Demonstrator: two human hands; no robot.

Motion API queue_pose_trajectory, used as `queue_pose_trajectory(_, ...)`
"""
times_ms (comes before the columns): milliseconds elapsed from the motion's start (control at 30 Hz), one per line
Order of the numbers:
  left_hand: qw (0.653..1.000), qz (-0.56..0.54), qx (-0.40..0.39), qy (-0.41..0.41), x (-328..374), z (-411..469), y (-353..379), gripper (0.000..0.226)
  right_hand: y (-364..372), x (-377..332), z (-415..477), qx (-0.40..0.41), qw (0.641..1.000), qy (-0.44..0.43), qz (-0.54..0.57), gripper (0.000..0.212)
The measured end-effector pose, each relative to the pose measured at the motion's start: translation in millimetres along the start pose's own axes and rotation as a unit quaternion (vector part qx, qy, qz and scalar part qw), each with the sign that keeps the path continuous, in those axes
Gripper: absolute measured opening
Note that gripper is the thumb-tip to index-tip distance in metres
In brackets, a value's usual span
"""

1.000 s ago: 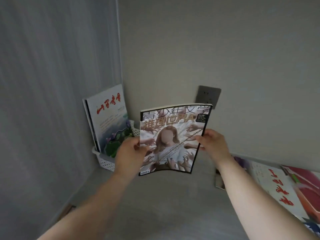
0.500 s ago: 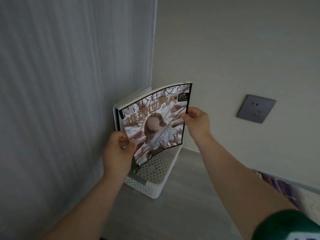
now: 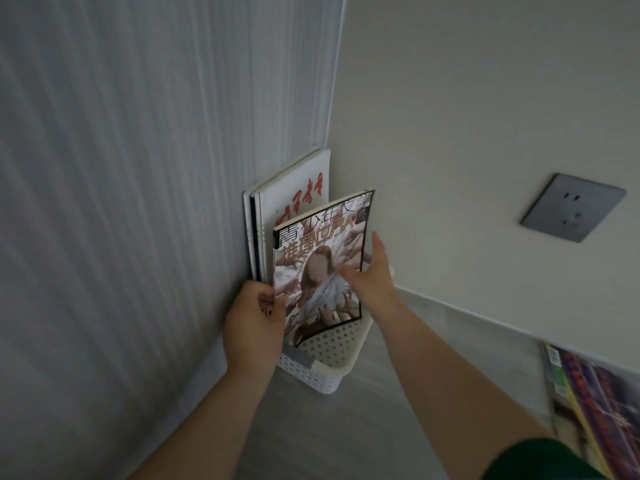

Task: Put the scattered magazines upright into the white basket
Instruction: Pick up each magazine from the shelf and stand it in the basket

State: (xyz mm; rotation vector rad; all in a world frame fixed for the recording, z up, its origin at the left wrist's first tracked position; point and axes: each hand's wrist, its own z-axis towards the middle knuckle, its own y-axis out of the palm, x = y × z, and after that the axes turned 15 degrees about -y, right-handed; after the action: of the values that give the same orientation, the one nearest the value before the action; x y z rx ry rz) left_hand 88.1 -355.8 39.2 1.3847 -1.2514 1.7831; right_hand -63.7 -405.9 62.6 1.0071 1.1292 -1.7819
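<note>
A white perforated basket [image 3: 323,370] stands on the floor in the room's corner. A magazine with a woman on its cover [image 3: 320,268] is upright with its lower edge inside the basket. My left hand [image 3: 254,315] pinches its left edge. My right hand [image 3: 372,277] rests on its right edge with the fingers stretched out. Behind it, several taller magazines [image 3: 294,199] with red lettering stand upright in the basket against the left wall.
A ribbed grey wall [image 3: 138,202] closes the left side and a plain wall with a grey socket [image 3: 571,207] the back. More magazines [image 3: 595,407] lie flat on the floor at the right edge. Grey floor lies in front of the basket.
The magazine has gone down into the basket in front of the taller ones. My right hand's fingers have spread along its right edge. The view has shifted closer to the corner.
</note>
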Motion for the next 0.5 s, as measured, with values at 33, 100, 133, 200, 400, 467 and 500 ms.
queue_pose_trajectory(33, 1.000, 0.002, 0.005, 0.003, -0.2, -0.7, 0.3, 0.025, 3.4, -0.9, -1.7, -0.025, 1.000, -0.012, -0.002, 0.085)
queue_pose_trajectory(100, 1.000, 0.011, 0.015, 0.016, -1.4, -1.5, 0.4, 0.019, 11.1, -3.9, -5.6, -0.096, 0.995, -0.017, 0.021, 0.086)
queue_pose_trajectory(133, 0.999, 0.016, 0.020, 0.022, -2.3, -1.4, 0.3, 0.016, 14.8, -6.3, -7.3, -0.132, 0.991, -0.012, 0.032, 0.086)
queue_pose_trajectory(200, 0.999, 0.023, 0.031, 0.029, -3.7, -0.1, 0.3, 0.011, 23.9, -9.3, -9.3, -0.185, 0.982, -0.011, 0.039, 0.086)
queue_pose_trajectory(400, 0.998, 0.017, 0.050, 0.016, -6.3, 3.1, -0.9, 0.012, 41.6, -12.8, -8.6, -0.220, 0.972, -0.021, 0.072, 0.081)
queue_pose_trajectory(467, 0.998, 0.024, 0.053, 0.010, -9.5, 2.4, -1.5, 0.012, 41.8, -10.9, -7.9, -0.222, 0.972, -0.018, 0.071, 0.080)
queue_pose_trajectory(500, 0.998, 0.031, 0.051, 0.006, -11.0, 1.5, -1.8, 0.016, 41.9, -10.1, -7.9, -0.221, 0.973, -0.020, 0.066, 0.079)
